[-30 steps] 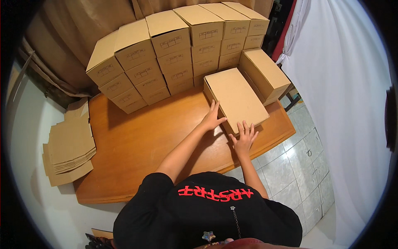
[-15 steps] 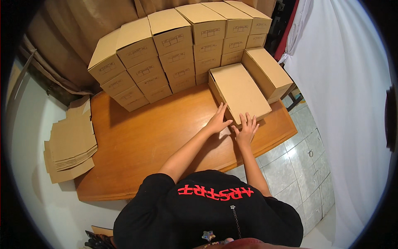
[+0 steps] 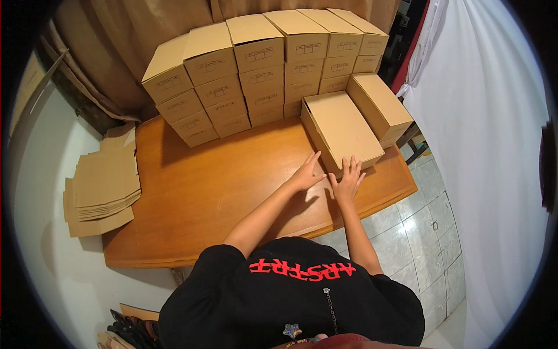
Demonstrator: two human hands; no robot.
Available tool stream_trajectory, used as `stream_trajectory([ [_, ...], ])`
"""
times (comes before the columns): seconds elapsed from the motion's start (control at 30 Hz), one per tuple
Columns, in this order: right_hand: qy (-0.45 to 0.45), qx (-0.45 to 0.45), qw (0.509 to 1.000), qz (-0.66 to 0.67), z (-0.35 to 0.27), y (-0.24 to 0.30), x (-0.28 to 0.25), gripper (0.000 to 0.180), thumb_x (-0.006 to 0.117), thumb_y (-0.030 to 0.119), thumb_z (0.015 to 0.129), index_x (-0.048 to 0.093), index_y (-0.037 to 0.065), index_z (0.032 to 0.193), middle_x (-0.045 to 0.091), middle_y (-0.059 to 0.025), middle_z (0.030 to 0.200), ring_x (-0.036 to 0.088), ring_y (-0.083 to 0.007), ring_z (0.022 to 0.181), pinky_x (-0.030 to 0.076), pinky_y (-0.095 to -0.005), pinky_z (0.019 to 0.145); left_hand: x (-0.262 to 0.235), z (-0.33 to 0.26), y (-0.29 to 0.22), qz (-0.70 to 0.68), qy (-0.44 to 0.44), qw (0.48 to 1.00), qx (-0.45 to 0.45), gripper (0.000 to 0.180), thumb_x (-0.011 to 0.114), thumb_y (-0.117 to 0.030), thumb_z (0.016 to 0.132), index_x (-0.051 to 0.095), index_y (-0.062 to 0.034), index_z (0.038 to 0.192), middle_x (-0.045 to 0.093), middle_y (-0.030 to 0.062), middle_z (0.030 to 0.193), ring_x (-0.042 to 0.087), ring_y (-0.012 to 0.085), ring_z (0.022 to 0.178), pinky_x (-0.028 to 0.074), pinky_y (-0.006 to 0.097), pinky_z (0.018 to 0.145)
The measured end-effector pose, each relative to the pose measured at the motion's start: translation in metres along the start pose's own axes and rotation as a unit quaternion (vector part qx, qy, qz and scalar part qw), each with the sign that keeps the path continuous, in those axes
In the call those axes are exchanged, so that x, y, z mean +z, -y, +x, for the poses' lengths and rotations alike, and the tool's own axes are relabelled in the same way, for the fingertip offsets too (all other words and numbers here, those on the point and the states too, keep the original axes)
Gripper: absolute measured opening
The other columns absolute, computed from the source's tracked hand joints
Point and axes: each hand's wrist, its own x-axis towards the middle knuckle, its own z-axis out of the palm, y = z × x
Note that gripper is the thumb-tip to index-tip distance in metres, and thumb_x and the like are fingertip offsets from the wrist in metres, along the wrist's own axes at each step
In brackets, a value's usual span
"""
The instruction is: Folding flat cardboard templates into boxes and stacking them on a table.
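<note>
A closed brown cardboard box (image 3: 343, 131) lies at the right part of the wooden table, its lid down. My right hand (image 3: 349, 181) rests with spread fingers on the box's near edge, fingertips on the lid. By the box's near left corner is my left hand (image 3: 307, 175), its fingers apart and holding nothing; whether its fingertips touch the side I cannot tell. Right of this box, and against it, another closed box (image 3: 381, 107) sits higher, on top of one more.
Stacked cardboard boxes (image 3: 264, 81) form a wall along the table's far side. Flattened cardboard sheets (image 3: 107, 180) are piled at the left end of the wooden table (image 3: 203, 198). A white curtain (image 3: 476, 145) hangs at the right, above a tiled floor (image 3: 415, 232).
The view has shifted a little, so the table and stacks appear farther right. My right hand stays at the box's near edge; my left hand has drawn slightly away from its side.
</note>
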Motion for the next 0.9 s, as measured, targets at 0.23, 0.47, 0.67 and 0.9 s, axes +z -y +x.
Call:
stream_trajectory([
  [0.23, 0.014, -0.079, 0.996, 0.050, -0.035, 0.048, 0.007, 0.066, 0.064, 0.023, 0.072, 0.037, 0.010, 0.131, 0.021, -0.0154, 0.143, 0.013, -0.0386, 0.133, 0.012, -0.0599, 0.102, -0.014, -0.045, 0.023, 0.023, -0.041, 0.998, -0.029, 0.074, 0.065, -0.029, 0.076, 0.028, -0.0022, 0.135, 0.022, 0.0303, 0.138, 0.025, 0.0381, 0.129, 0.031, 0.038, 0.102],
  [0.47, 0.118, -0.172, 0.970, 0.125, -0.080, 0.117, 0.043, 0.055, 0.062, 0.025, 0.076, 0.043, 0.007, 0.124, 0.022, -0.0225, 0.137, 0.015, -0.0452, 0.129, 0.012, -0.0589, 0.102, -0.047, -0.144, 0.072, 0.016, -0.118, 0.984, -0.134, 0.063, 0.065, -0.037, 0.075, 0.046, -0.0007, 0.123, 0.042, 0.0244, 0.128, 0.034, 0.0373, 0.124, 0.031, 0.039, 0.101],
  [0.67, 0.229, -0.260, 0.925, 0.158, -0.117, 0.189, 0.084, 0.052, 0.066, 0.021, 0.072, 0.048, 0.007, 0.118, 0.029, -0.0260, 0.130, 0.025, -0.0446, 0.122, 0.022, -0.0532, 0.101, -0.086, -0.245, 0.111, 0.020, -0.171, 0.950, -0.260, 0.060, 0.061, -0.039, 0.076, 0.047, -0.0061, 0.124, 0.039, 0.0176, 0.133, 0.030, 0.0356, 0.127, 0.027, 0.043, 0.103],
  [0.9, 0.355, -0.310, 0.850, 0.235, -0.160, 0.293, 0.124, 0.052, 0.068, 0.023, 0.071, 0.049, 0.004, 0.116, 0.034, -0.0269, 0.126, 0.033, -0.0427, 0.116, 0.030, -0.0477, 0.097, -0.157, -0.340, 0.106, 0.076, -0.155, 0.895, -0.411, 0.067, 0.058, -0.047, 0.078, 0.038, -0.0144, 0.133, 0.017, 0.0123, 0.146, 0.009, 0.0333, 0.135, 0.016, 0.054, 0.104],
])
